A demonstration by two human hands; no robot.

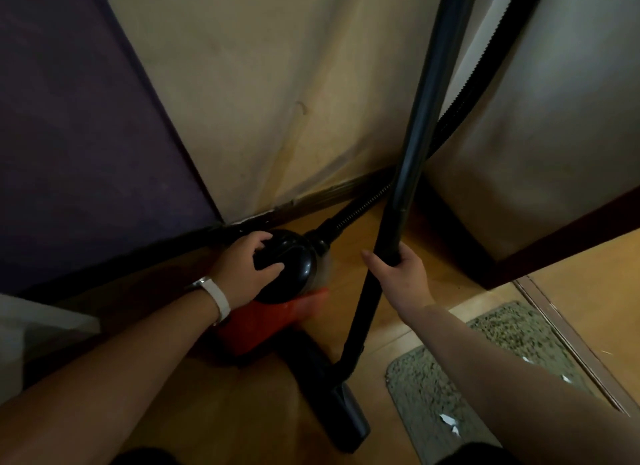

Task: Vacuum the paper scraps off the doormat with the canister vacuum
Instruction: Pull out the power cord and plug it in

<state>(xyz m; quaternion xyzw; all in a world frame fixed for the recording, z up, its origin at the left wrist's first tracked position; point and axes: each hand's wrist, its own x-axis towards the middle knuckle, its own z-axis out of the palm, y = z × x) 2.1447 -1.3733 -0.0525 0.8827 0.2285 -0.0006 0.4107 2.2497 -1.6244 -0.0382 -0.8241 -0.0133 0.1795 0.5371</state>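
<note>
— Two bare forearms reach down from close by. The left hand (247, 269), with a white watch strap (219, 300) on its wrist, is clamped over the glossy black dome of the red-bodied canister vacuum (294, 256). The thumb is on the front of the dome and the fingers curl over the top.

— And the right hand (401, 274)?

— Wrapped round the long black wand (426, 118), low on the tube, fingers curled behind it and thumb sticking out sideways. The wand leans up and away, out of sight overhead.

— Where's the sucking end?

— The black floor nozzle (349, 419) is down on the honey-coloured wooden floor (242, 412), just beside the left edge of the shaggy grey-green doormat (426, 388), not on it.

— Scraps?

— White paper scraps (448, 420) are lying on the doormat's pile, a pair near its front edge and a few more further back on the right.

— And the machine itself?

— It's on the floor against the skirting, in the corner where the cream wall (259, 83) meets a dark purple panel (69, 135). A black ribbed hose (360, 206) leaves the dome's far side and climbs behind the wand.
</note>
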